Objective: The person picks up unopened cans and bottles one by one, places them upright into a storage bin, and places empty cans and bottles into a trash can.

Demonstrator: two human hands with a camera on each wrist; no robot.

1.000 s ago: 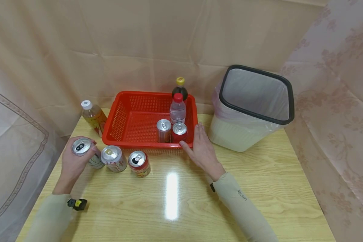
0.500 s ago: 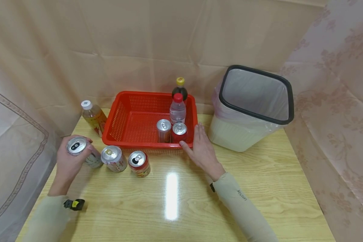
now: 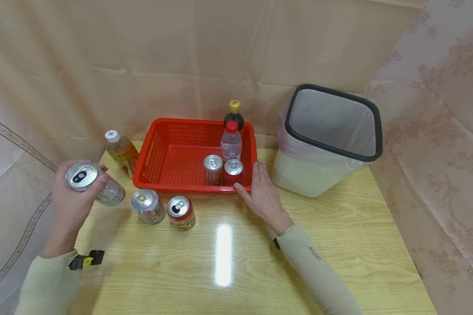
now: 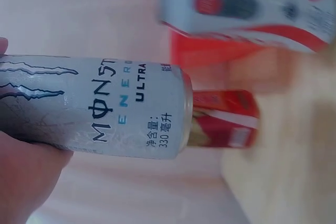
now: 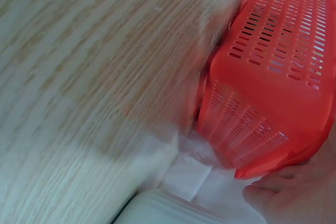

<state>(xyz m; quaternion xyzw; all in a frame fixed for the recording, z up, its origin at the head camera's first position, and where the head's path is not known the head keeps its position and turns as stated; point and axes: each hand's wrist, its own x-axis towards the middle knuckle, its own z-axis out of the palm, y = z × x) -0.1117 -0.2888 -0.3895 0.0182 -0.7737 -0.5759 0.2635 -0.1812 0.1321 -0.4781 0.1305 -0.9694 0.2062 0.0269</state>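
My left hand [image 3: 72,201] grips a white Monster Energy Ultra drink can [image 3: 111,192] round its upper part, lifted over the left edge of the table. Its lid is popped, and the printed side faces the left wrist view. My right hand [image 3: 266,197] rests at the front right corner of a red plastic basket [image 3: 173,189], fingers straight along the side and thumb at the front rim. Right of the held can stand a white and red can [image 3: 151,211] and an opened red can [image 3: 184,218]. Behind it leans a white-capped bottle [image 3: 123,151], beside the basket.
Inside the basket, at its right end, stand a silver can [image 3: 213,170], a red can [image 3: 233,175], a red-capped clear bottle [image 3: 231,144] and a yellow-capped dark bottle [image 3: 234,118]. A lined bin [image 3: 303,175] with a black rim stands on the right. Curtains surround the wooden table.
My left hand has lifted the Monster can and carried it leftward, away from the white and red can. The right hand and basket have stayed in place.
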